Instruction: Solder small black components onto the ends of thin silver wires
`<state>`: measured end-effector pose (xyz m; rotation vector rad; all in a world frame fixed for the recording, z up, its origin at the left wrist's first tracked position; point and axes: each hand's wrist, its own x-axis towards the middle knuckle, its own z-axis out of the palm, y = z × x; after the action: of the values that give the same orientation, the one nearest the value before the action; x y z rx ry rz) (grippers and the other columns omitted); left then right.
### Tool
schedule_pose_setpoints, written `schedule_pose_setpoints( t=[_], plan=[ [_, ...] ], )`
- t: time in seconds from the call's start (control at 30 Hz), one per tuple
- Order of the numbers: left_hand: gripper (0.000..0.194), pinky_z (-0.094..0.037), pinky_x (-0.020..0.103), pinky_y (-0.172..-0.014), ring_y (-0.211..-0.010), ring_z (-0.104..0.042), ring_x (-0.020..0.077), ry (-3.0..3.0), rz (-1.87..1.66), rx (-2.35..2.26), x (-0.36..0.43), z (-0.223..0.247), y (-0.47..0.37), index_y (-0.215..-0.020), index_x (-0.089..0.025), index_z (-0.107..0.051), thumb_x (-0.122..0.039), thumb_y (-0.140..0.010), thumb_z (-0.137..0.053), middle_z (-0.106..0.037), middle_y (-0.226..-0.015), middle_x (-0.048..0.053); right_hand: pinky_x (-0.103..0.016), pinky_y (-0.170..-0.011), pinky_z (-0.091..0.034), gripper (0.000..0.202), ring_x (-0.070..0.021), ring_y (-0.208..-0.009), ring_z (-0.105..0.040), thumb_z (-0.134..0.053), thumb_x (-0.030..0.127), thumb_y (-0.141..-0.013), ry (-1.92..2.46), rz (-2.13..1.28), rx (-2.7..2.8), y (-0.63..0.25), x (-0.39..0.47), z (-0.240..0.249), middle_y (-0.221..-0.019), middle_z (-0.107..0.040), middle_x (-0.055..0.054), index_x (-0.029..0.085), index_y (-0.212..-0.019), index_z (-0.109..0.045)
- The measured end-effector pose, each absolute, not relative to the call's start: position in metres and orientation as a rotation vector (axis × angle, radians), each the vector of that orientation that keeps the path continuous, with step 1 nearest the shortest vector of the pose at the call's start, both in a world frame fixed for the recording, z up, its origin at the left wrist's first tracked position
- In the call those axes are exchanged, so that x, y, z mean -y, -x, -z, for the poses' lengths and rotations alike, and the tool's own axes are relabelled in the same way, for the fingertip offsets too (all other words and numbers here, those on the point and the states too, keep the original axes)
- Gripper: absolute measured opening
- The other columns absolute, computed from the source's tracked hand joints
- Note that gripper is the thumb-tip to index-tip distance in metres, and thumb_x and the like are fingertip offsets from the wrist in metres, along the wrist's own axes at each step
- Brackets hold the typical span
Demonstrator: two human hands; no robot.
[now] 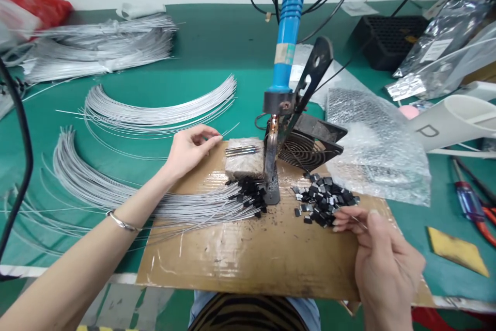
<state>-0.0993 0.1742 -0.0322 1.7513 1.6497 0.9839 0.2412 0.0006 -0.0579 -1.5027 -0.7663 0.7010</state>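
Observation:
My left hand [192,149] pinches a thin white wire between thumb and forefinger; its end sticks out to the right. Just right of it, several metal-tipped pieces lie on a small wrapped block [243,166]. My right hand [382,251] is closed at the edge of a pile of small black connectors [325,196]; a thin line shows under its thumb, but I cannot make out what it holds. Between the hands stands a soldering iron [272,135], tip down on a stand. Left of it lies a bundle of grey wires [201,204] with black connectors [251,194] on their ends.
A cardboard sheet [232,264] covers the front of the green table. Behind the left hand lies another wire bundle [163,111]. A small fan [310,142] and bubble wrap [380,150] are behind the connector pile. A yellow sponge [457,251] and screwdriver [468,199] lie at right.

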Motion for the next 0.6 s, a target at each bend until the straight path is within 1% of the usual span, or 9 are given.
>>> schedule_pose_setpoints(
  t=[0.1, 0.23, 0.33, 0.4, 0.43, 0.47, 0.5, 0.57, 0.6],
  plan=[
    [0.027, -0.046, 0.025, -0.054, -0.052, -0.061, 0.0127, -1.745, -0.994, -1.66, -0.175, 0.034, 0.098, -0.087, -0.017, -0.078, -0.044, -0.084, -0.078, -0.075, -0.072, 0.004, -0.034, -0.071, -0.056, 0.036, -0.0183, -0.073, -0.071, -0.068, 0.049, -0.1, 1.527, -0.696, 0.777, -0.242, 0.0, 0.059, -0.088, -0.078, -0.007, 0.016, -0.09, -0.08],
    [0.025, -0.05, 0.027, -0.057, -0.053, -0.064, 0.0149, -1.766, -1.053, -1.768, -0.168, 0.028, 0.094, -0.087, -0.018, -0.076, -0.043, -0.089, -0.072, -0.074, -0.07, 0.003, -0.033, -0.069, -0.056, 0.035, -0.0183, -0.072, -0.072, -0.069, 0.047, -0.099, 1.489, -0.718, 0.749, -0.24, -0.002, 0.057, -0.088, -0.079, -0.007, 0.015, -0.089, -0.08],
    [0.019, -0.047, 0.029, -0.064, -0.06, -0.063, 0.015, -1.862, -1.11, -1.92, -0.151, 0.01, 0.091, -0.085, -0.021, -0.077, -0.038, -0.09, -0.071, -0.076, -0.075, 0.002, -0.032, -0.067, -0.056, 0.044, -0.0186, -0.071, -0.072, -0.058, 0.051, -0.103, 1.397, -0.751, 0.669, -0.241, -0.002, 0.057, -0.085, -0.079, -0.007, 0.014, -0.091, -0.078],
    [0.016, -0.043, 0.03, -0.065, -0.059, -0.058, 0.0145, -1.944, -1.114, -2.003, -0.132, -0.009, 0.094, -0.084, -0.022, -0.078, -0.036, -0.089, -0.073, -0.072, -0.069, 0.0, -0.032, -0.064, -0.054, 0.052, -0.0173, -0.065, -0.07, -0.048, 0.054, -0.107, 1.373, -0.716, 0.64, -0.242, 0.001, 0.057, -0.08, -0.078, -0.007, 0.014, -0.09, -0.077],
    [0.014, -0.042, 0.03, -0.065, -0.059, -0.056, 0.0145, -1.98, -1.096, -2.015, -0.121, -0.018, 0.096, -0.084, -0.023, -0.078, -0.037, -0.087, -0.075, -0.07, -0.065, -0.001, -0.031, -0.062, -0.053, 0.053, -0.0163, -0.063, -0.068, -0.047, 0.054, -0.108, 1.379, -0.684, 0.647, -0.241, 0.004, 0.056, -0.079, -0.077, -0.006, 0.015, -0.088, -0.077],
    [0.014, -0.042, 0.029, -0.064, -0.058, -0.055, 0.0141, -2.009, -1.069, -2.007, -0.11, -0.028, 0.099, -0.083, -0.024, -0.079, -0.038, -0.086, -0.076, -0.07, -0.064, -0.002, -0.031, -0.061, -0.052, 0.051, -0.0155, -0.061, -0.066, -0.049, 0.051, -0.108, 1.391, -0.652, 0.679, -0.239, 0.007, 0.055, -0.078, -0.076, -0.005, 0.015, -0.086, -0.077],
    [0.016, -0.041, 0.028, -0.06, -0.056, -0.054, 0.0133, -2.039, -0.991, -1.966, -0.098, -0.038, 0.102, -0.079, -0.025, -0.078, -0.039, -0.086, -0.077, -0.071, -0.065, -0.002, -0.03, -0.06, -0.051, 0.045, -0.0147, -0.061, -0.064, -0.053, 0.047, -0.107, 1.406, -0.624, 0.741, -0.235, 0.011, 0.053, -0.077, -0.075, -0.005, 0.016, -0.085, -0.077],
    [0.019, -0.04, 0.025, -0.049, -0.053, -0.055, 0.0124, -2.046, -0.703, -1.715, -0.074, -0.052, 0.106, -0.075, -0.027, -0.076, -0.04, -0.089, -0.075, -0.071, -0.065, -0.004, -0.028, -0.06, -0.05, 0.029, -0.014, -0.062, -0.064, -0.062, 0.033, -0.104, 1.429, -0.632, 0.95, -0.224, 0.018, 0.047, -0.071, -0.071, -0.002, 0.017, -0.087, -0.079],
    [0.018, -0.041, 0.024, -0.047, -0.052, -0.056, 0.012, -2.035, -0.605, -1.602, -0.064, -0.058, 0.106, -0.075, -0.029, -0.076, -0.038, -0.09, -0.074, -0.071, -0.065, -0.005, -0.026, -0.06, -0.049, 0.023, -0.0135, -0.062, -0.064, -0.064, 0.028, -0.103, 1.423, -0.667, 1.081, -0.216, 0.021, 0.043, -0.067, -0.068, 0.0, 0.019, -0.089, -0.08]
  ],
)
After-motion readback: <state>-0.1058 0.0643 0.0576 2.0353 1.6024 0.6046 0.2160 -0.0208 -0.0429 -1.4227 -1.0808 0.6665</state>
